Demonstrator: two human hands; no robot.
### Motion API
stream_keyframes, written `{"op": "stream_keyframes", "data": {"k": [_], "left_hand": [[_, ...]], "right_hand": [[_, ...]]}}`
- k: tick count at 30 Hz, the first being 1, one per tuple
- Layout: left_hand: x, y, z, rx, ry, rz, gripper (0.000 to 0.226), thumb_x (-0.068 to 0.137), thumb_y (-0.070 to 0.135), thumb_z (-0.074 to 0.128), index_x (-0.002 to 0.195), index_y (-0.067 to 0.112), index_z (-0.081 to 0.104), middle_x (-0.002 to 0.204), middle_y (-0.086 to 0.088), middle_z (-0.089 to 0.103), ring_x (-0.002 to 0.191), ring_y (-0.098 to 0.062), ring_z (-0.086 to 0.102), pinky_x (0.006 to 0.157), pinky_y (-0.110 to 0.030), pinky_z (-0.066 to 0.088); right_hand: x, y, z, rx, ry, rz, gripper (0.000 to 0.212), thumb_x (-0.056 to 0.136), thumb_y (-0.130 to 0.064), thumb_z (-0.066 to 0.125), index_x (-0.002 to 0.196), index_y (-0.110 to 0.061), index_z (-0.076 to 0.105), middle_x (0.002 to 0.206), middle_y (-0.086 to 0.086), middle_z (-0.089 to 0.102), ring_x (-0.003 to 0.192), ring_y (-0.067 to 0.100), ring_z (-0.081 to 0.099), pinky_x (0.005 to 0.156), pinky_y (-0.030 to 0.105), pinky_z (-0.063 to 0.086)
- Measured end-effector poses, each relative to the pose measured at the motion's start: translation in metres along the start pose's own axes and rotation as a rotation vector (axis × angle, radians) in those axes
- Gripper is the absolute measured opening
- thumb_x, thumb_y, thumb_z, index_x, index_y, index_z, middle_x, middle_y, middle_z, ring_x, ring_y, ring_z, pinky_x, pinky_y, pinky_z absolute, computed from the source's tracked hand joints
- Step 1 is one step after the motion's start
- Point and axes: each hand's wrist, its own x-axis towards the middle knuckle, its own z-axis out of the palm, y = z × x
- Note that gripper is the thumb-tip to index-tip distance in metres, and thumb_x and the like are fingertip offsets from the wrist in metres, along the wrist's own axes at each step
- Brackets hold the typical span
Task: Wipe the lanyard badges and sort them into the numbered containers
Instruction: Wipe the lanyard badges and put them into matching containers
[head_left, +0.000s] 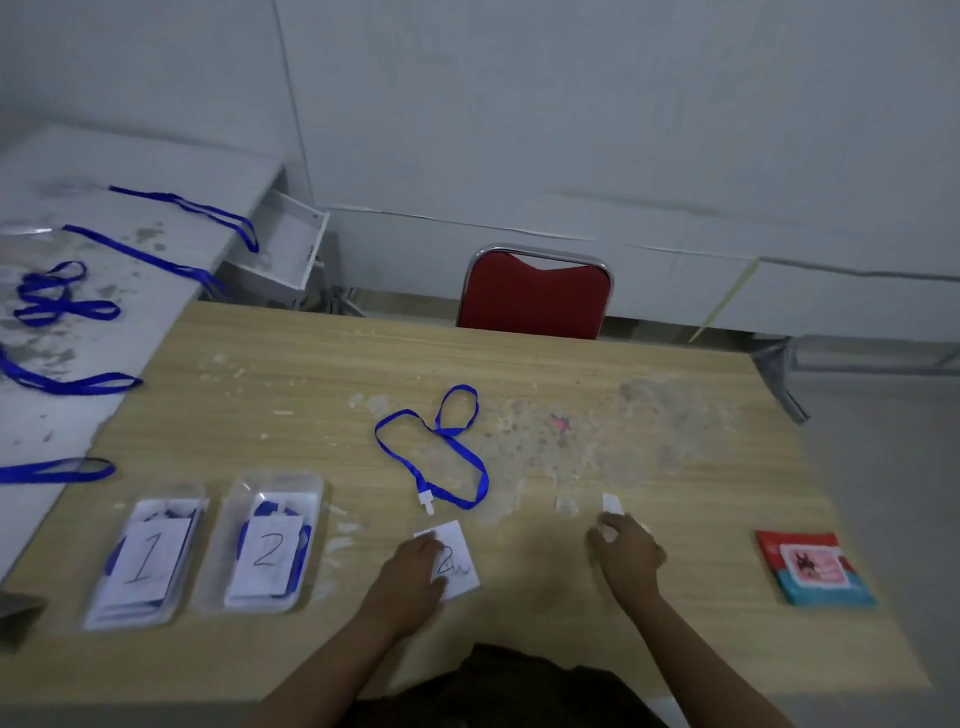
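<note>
- 2 trays: "1" (143, 558), "2" (265, 545), both hold badges
- left hand (415, 564) flat on badge (457, 558)
- right hand (626, 551) pinches wipe (612, 505)
- 1 wipe pack (813, 567) on counter (623, 374)

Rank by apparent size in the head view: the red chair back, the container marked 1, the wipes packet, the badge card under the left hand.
1. Red chair back
2. Container marked 1
3. Wipes packet
4. Badge card, partly covered by the left hand, so unsure.
</note>
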Motion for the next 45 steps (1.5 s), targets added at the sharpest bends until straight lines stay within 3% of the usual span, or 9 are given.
{"op": "stream_keyframes", "data": {"k": [8, 14, 17, 24, 27, 31, 37, 42, 45], "left_hand": [[0.009, 0.042, -0.019, -0.354, 0.212, -0.036, 0.029, 0.098, 0.018, 0.053, 0.125, 0.009, 0.056, 0.123, -0.006, 0.056, 0.116, -0.018, 0.051, 0.093, -0.021, 0.038], [0.016, 0.057, -0.022, -0.628, 0.193, -0.117, 0.013, 0.096, 0.014, 0.056, 0.106, 0.016, 0.065, 0.106, 0.004, 0.065, 0.103, -0.013, 0.060, 0.079, -0.010, 0.043], [0.017, 0.062, -0.026, -0.703, 0.208, -0.139, 0.012, 0.095, 0.013, 0.057, 0.101, 0.020, 0.065, 0.104, 0.003, 0.065, 0.101, -0.015, 0.060, 0.078, -0.010, 0.045], [0.013, 0.075, -0.042, -0.771, 0.067, -0.122, 0.053, 0.075, 0.037, 0.081, 0.120, 0.029, 0.054, 0.114, 0.023, 0.056, 0.104, 0.009, 0.053, 0.076, -0.002, 0.044], [0.013, 0.079, -0.039, -0.727, 0.089, -0.110, 0.038, 0.078, 0.035, 0.079, 0.109, 0.021, 0.062, 0.097, 0.014, 0.063, 0.086, 0.003, 0.058, 0.066, -0.005, 0.042], [0.001, 0.075, -0.038, -1.162, 0.137, -0.201, 0.016, 0.093, 0.012, 0.062, 0.104, 0.005, 0.070, 0.092, -0.010, 0.074, 0.080, -0.017, 0.071, 0.072, -0.023, 0.056], [-0.018, 0.043, -0.046, -0.960, 0.173, -0.290, 0.024, 0.097, 0.019, 0.056, 0.109, 0.006, 0.072, 0.099, -0.011, 0.072, 0.089, -0.018, 0.065, 0.080, -0.027, 0.051], [-0.018, 0.025, -0.047, -0.816, 0.531, -0.534, 0.021, 0.098, 0.013, 0.052, 0.106, 0.005, 0.070, 0.096, -0.013, 0.072, 0.089, -0.027, 0.067, 0.075, -0.030, 0.050], [-0.021, 0.028, -0.035, -0.596, 0.644, -0.429, 0.028, 0.099, 0.006, 0.047, 0.120, 0.006, 0.064, 0.114, -0.012, 0.067, 0.094, -0.006, 0.063, 0.074, -0.009, 0.040]], "right_hand": [[0.008, -0.013, -0.018, 0.312, 0.019, -0.159, 0.013, 0.077, -0.021, 0.079, 0.068, -0.011, 0.076, 0.066, -0.007, 0.068, 0.069, 0.004, 0.065, 0.066, 0.003, 0.041], [0.016, -0.036, -0.015, 0.467, -0.079, -0.185, 0.008, 0.086, -0.004, 0.068, 0.087, -0.010, 0.064, 0.083, 0.003, 0.067, 0.079, 0.017, 0.064, 0.062, 0.010, 0.045], [0.024, -0.043, -0.019, 0.431, -0.144, -0.113, 0.012, 0.086, -0.005, 0.067, 0.095, -0.009, 0.060, 0.086, 0.006, 0.064, 0.080, 0.024, 0.062, 0.068, 0.031, 0.046], [0.009, -0.089, -0.023, 0.619, -0.697, -0.184, 0.015, 0.086, 0.004, 0.062, 0.091, -0.010, 0.063, 0.079, 0.007, 0.061, 0.076, 0.018, 0.059, 0.073, 0.034, 0.049], [-0.004, -0.113, -0.017, 0.752, -0.854, -0.125, 0.014, 0.089, 0.007, 0.056, 0.096, -0.004, 0.061, 0.084, 0.010, 0.064, 0.080, 0.021, 0.063, 0.070, 0.034, 0.056], [-0.010, -0.129, -0.007, 0.879, -0.883, 0.002, 0.010, 0.094, 0.003, 0.052, 0.102, 0.000, 0.058, 0.100, 0.018, 0.061, 0.092, 0.027, 0.062, 0.084, 0.039, 0.056], [-0.014, -0.124, 0.015, 0.804, -0.937, 0.074, 0.024, 0.092, 0.000, 0.060, 0.115, 0.003, 0.059, 0.110, 0.018, 0.063, 0.098, 0.024, 0.065, 0.082, 0.029, 0.058], [-0.018, -0.118, 0.035, 0.603, -0.894, 0.105, 0.020, 0.098, -0.019, 0.056, 0.112, -0.006, 0.063, 0.104, 0.008, 0.068, 0.083, 0.021, 0.065, 0.078, 0.032, 0.054], [-0.019, -0.107, 0.043, 0.472, -0.817, 0.101, 0.014, 0.097, -0.019, 0.055, 0.104, -0.010, 0.064, 0.103, 0.007, 0.069, 0.075, 0.017, 0.061, 0.063, 0.025, 0.048]]}}
